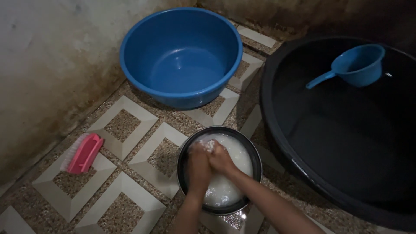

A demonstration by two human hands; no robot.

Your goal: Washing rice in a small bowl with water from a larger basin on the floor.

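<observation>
Right of frame: black tub (277,125) with floating blue dipper (357,65). Top centre: blue basin (182,56). Bottom centre: pot (184,173) of milky water, where your left hand (198,167) and right hand (222,158) press together, fingers curled. Left: pink brush (84,152).

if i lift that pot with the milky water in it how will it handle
The pot is probably heavy for its size, since cloudy water fills much of it. The water would likely slosh if tilted. Its dark rim looks wet, so it may be slippery.
</observation>
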